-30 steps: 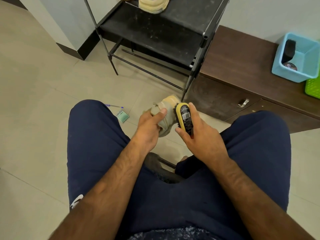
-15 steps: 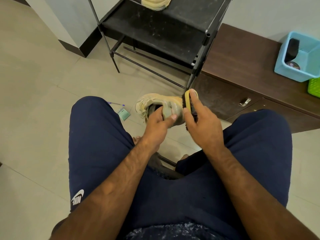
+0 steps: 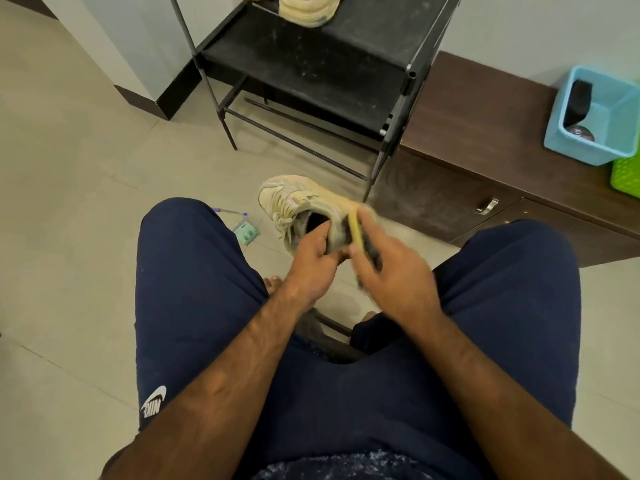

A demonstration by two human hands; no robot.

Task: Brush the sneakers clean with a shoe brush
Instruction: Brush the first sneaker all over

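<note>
A dusty beige sneaker (image 3: 298,199) hangs above the floor between my knees, toe pointing up and left, opening facing me. My left hand (image 3: 311,265) grips it at the heel, fingers reaching into the opening. My right hand (image 3: 391,271), blurred by motion, holds a yellow-backed shoe brush (image 3: 356,230) against the sneaker's heel side. A second beige sneaker (image 3: 308,8) stands on the black rack's upper shelf at the top edge.
The black metal shoe rack (image 3: 311,71) stands ahead. A brown low cabinet (image 3: 485,140) on the right carries a blue bin (image 3: 602,116) and a green basket (image 3: 627,174). A pen (image 3: 230,212) and a small green packet (image 3: 246,232) lie on the tiled floor.
The sneaker has turned from heel-on to side-on, its toe swinging out to the left. My right hand with the brush has slid along the heel side and is now blurred.
</note>
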